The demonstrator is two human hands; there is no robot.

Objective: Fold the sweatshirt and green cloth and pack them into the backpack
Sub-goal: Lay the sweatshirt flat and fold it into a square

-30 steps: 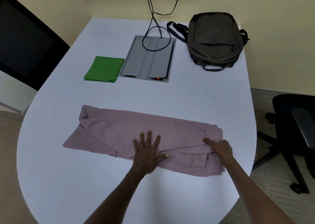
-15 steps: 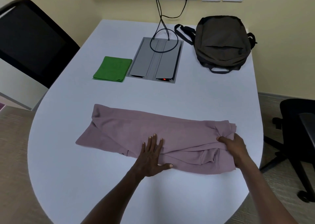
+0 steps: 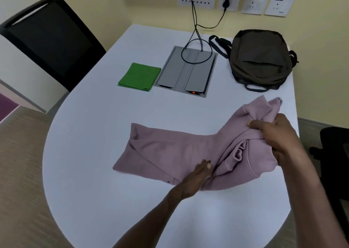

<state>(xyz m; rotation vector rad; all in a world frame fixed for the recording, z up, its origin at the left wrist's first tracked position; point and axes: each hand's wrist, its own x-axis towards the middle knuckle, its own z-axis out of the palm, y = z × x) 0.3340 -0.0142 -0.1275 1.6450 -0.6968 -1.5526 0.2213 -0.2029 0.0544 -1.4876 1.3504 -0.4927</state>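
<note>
- Head view: my right hand [image 3: 277,134] bunches the sweatshirt [image 3: 181,153] end, raised off the counter [image 3: 94,172].
- Left hand [image 3: 196,178], fingers straight, pins its middle.
- Soft, floppy, light, I judge; best gripped at the folded edges.

Plain dusty mauve-pink sweatshirt [image 3: 170,149]. Plain bright green cloth [image 3: 139,77]. Dark olive-brown backpack [image 3: 261,57] with black straps. Pale bluish-white worktop [image 3: 98,134]. Grey cable box [image 3: 186,72] with 1 red light. Black chair [image 3: 49,38]. Pale yellow wall [image 3: 132,4].
</note>
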